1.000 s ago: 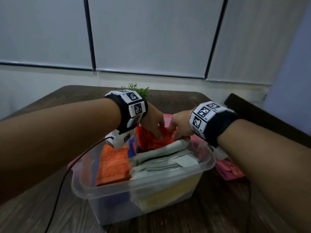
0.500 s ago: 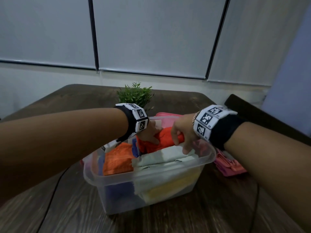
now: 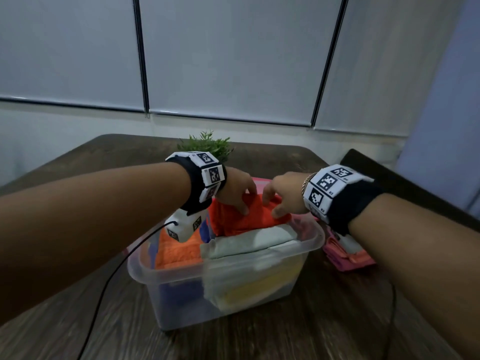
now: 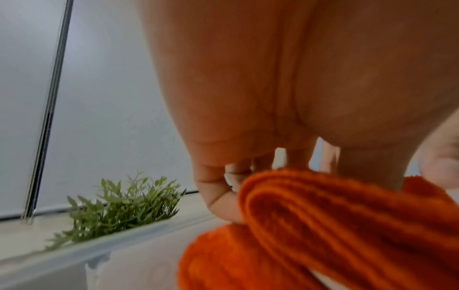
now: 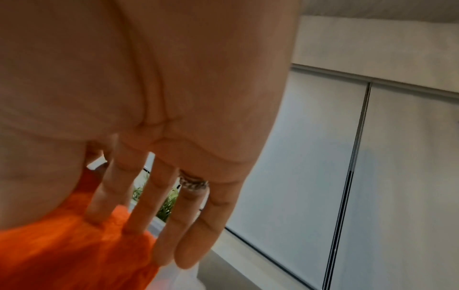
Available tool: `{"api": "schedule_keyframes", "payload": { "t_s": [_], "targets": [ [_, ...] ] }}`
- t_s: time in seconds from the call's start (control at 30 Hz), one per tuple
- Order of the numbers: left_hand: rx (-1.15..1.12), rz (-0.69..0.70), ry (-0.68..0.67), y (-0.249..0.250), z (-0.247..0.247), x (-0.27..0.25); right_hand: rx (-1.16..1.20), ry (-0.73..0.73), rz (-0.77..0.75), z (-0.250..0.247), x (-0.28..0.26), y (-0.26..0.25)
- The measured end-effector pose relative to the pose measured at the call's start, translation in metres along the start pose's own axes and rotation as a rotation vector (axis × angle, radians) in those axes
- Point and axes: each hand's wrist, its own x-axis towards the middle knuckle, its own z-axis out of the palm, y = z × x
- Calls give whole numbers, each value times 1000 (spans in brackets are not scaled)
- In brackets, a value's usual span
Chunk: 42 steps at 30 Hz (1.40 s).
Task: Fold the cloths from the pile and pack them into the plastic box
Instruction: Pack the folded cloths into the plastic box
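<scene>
Clear plastic box [image 3: 259, 268]: folded cloths packed; left hand [image 3: 235, 189] pinches orange cloth [image 3: 241, 216], right hand [image 3: 285, 193] fingers straight, pressing it.

Green potted plant [image 3: 206, 146] on the dark wooden table [image 3: 311, 331], grey blinds [image 3: 233, 55] behind.

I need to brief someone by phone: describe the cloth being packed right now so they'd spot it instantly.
Find the clear plastic box on the dark wooden table. At its far end, under both hands, sits the red-orange cloth: it is deeper red than the lighter orange towel lying nearer, and bunched rather than flat.
</scene>
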Motion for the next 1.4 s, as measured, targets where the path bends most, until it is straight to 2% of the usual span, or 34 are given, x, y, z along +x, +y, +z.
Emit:
{"api": "schedule_keyframes", "payload": {
  "t_s": [0.17,0.23,0.27,0.3,0.37,0.4,0.43,0.47,0.5,0.53,0.57,0.6,0.63,0.73,0.8,0.83,0.87,0.93,1.0,1.07,1.1,1.13,1.2,1.3,1.4],
  "targets": [
    [-118,-49,92,-7,-1,-1,115,99,16,3,3,1],
    [-357,-51,168,-15,-5,-1,241,203,25,-5,0,4],
    [-554,-29,165,-19,-7,-3,303,261,36,-10,-1,6],
    [-769,9,139,-20,-8,-7,356,316,41,-15,-1,9],
    [-1115,57,-1,-17,-7,-15,413,352,33,-19,-2,12],
    [-1129,53,-72,-15,-3,-15,401,313,24,-17,-4,12],
    [-1026,43,-110,-12,1,-16,343,233,13,-12,-4,12],
    [-771,37,-112,-9,3,-17,257,135,9,-3,-4,11],
    [-479,45,-65,-7,4,-17,174,59,9,6,-5,10],
    [-241,60,38,-6,2,-18,122,35,8,12,-5,10],
    [-109,69,119,-6,0,-20,116,57,-1,13,-6,10],
    [-65,77,130,-7,0,-20,130,84,-12,11,-8,8],
    [-40,73,72,-6,3,-19,138,81,-30,8,-10,5],
    [-93,-73,-146,0,20,-8,60,-109,-70,7,-12,-10],
    [-247,-157,-232,5,24,-5,-33,-192,-87,16,-10,-16],
    [-305,-148,-268,7,25,-4,-61,-222,-95,19,-9,-18],
    [-292,-117,-291,7,26,-2,-76,-250,-101,20,-9,-19],
    [-196,-147,-309,12,31,0,-6,-313,-72,13,-12,-15],
    [-24,-96,-313,21,38,-2,290,-304,-2,2,-14,-1],
    [34,-57,-343,28,31,-3,677,-102,109,-3,-18,20],
    [32,-61,-346,29,23,-2,777,46,187,-4,-19,33],
    [16,-66,-328,30,15,0,802,178,267,-2,-22,45],
    [-34,-58,-270,35,8,7,646,347,435,11,-24,73],
    [-6,-58,-254,49,14,20,432,390,735,52,-28,111],
    [43,-77,-274,59,21,27,501,378,1051,95,-30,129]
  ]
}}
